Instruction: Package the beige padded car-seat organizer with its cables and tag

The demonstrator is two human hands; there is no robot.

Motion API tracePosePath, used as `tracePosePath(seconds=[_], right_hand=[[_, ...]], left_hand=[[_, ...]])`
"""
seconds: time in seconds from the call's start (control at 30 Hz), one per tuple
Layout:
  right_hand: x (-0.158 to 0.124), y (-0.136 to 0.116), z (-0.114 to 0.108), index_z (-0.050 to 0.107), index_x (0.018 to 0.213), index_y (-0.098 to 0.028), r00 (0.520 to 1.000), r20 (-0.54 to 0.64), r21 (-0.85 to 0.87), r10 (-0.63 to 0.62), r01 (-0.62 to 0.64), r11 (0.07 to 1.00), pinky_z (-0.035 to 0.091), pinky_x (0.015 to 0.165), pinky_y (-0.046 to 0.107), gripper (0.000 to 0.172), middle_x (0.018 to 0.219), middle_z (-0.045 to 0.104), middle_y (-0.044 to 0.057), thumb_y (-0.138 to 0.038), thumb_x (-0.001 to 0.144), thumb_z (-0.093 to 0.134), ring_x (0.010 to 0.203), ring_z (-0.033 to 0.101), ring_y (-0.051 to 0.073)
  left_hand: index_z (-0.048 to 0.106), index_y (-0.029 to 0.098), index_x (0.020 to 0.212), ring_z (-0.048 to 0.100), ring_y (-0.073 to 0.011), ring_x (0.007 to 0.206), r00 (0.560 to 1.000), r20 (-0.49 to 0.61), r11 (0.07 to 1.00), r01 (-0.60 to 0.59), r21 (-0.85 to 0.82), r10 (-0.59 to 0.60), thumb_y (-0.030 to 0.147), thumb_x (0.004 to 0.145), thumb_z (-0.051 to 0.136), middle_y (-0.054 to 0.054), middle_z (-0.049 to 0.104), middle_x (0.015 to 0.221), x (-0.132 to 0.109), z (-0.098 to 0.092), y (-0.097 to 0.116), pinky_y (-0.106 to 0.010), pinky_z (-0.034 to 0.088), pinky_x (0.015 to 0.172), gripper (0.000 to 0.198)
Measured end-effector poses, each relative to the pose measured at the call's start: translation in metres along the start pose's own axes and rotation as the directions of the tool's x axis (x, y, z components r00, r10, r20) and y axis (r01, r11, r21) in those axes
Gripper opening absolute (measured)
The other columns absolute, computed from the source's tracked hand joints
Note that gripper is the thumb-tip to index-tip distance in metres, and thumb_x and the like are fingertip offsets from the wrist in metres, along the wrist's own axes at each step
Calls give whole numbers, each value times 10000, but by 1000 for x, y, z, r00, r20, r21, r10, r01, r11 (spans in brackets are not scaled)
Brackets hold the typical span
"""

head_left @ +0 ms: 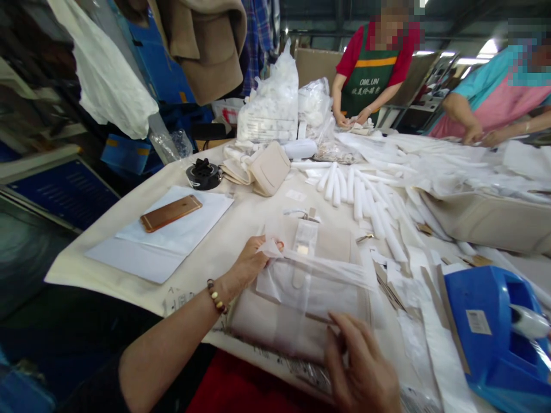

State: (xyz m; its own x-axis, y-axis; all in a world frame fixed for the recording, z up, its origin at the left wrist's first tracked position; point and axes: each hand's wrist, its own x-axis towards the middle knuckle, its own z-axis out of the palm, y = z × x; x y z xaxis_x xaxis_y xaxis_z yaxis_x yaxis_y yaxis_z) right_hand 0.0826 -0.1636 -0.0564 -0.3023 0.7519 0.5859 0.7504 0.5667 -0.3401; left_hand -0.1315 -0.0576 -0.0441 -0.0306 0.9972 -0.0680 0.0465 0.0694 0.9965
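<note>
A pale beige handbag [286, 330] lies flat on the table in front of me, with a flap and a centre strap. Thin translucent white wrapping sheet [331, 265] stretches across its flap. My left hand [252, 261], with a beaded bracelet at the wrist, is closed on the gathered left end of this sheet at the bag's upper left. Over the bag's lower right corner hovers my right hand [361, 367], slightly blurred. Its index finger and thumb are apart, and I see nothing held in it. Near the bag's top edge shows a metal clasp [310, 214].
A phone [171, 213] rests on white paper at left, near a black tape reel [204, 174]. White foam rolls [357, 192] spread at right. A blue tape dispenser [495, 327] stands front right. Two co-workers, one in a green apron [370, 80], work across the table.
</note>
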Motion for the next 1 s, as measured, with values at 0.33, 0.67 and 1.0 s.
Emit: tracePosePath(seconds=[0.33,0.67,1.0], right_hand=[[82,27,48,547,872,-160,974,21,-241,-227,226,944,410,561,267,216,735,554,49,-171,938,342,647,525,172],[79,34,56,523,900,-184,995,27,131,-91,87,988,451,610,199,145,767,561,16,-135,918,388,660,565,113],[78,33,3,538,1077,-135,991,-37,-152,-130,123,981,478,724,340,259,953,601,101,-194,828,497,859,543,218]], left_hand=[[587,156,644,437,-117,565,992,-100,996,-71,51,75,425,670,646,30,497,589,-8,10,-3,-237,361,552,277],[661,178,859,436,-108,567,979,42,955,-204,213,199,270,610,707,36,499,673,-9,6,6,-212,338,516,269],[652,216,647,597,-181,675,961,32,922,-272,277,274,422,743,564,-8,585,651,-3,-4,-13,-223,450,612,243]])
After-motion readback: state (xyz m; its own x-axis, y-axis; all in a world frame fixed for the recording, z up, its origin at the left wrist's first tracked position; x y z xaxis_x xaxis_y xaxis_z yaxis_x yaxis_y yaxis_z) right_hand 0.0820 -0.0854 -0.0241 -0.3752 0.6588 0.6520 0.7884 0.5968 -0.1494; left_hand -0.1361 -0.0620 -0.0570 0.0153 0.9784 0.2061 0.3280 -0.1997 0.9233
